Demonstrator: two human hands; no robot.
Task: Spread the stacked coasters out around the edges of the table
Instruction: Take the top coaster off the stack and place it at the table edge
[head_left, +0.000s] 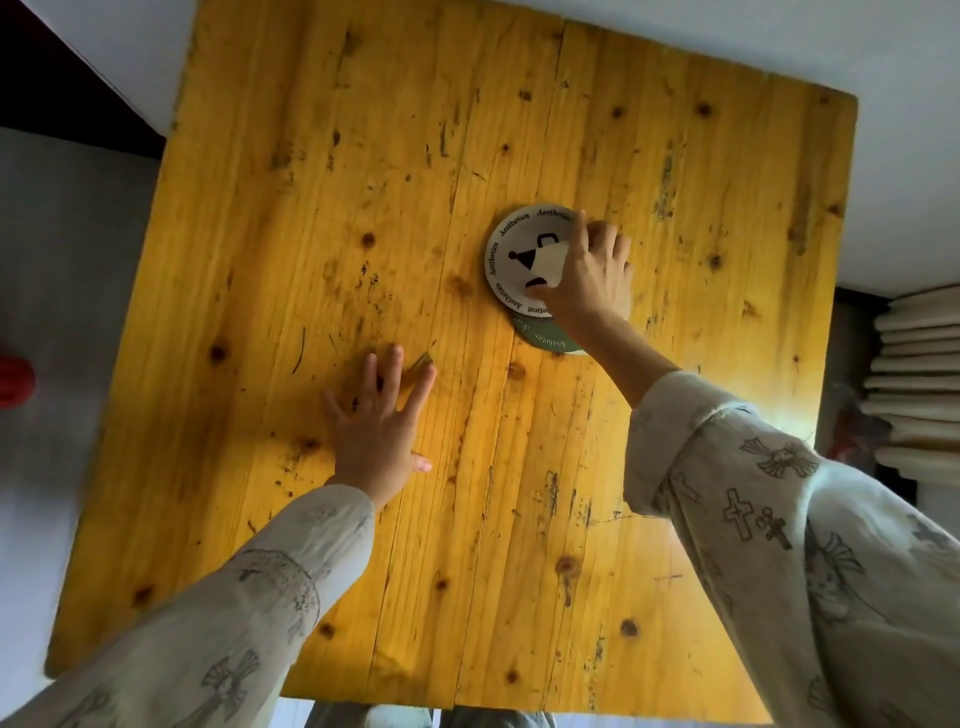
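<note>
A stack of round coasters lies right of centre on the yellow wooden table (395, 171). The top white coaster (511, 254) carries black "Aesthetics" lettering and a black figure. A green coaster (540, 338) sticks out from under it on the near side. My right hand (589, 275) rests on the stack's right half, fingers curled over the far right rim and thumb on the white coaster's face. My left hand (376, 415) lies flat on the bare wood to the left and nearer, fingers spread, holding nothing.
A pile of pale flat items (917, 374) stands beyond the table's right edge. A red object (15, 379) sits on the grey floor at the far left. White floor or wall borders the table's far side.
</note>
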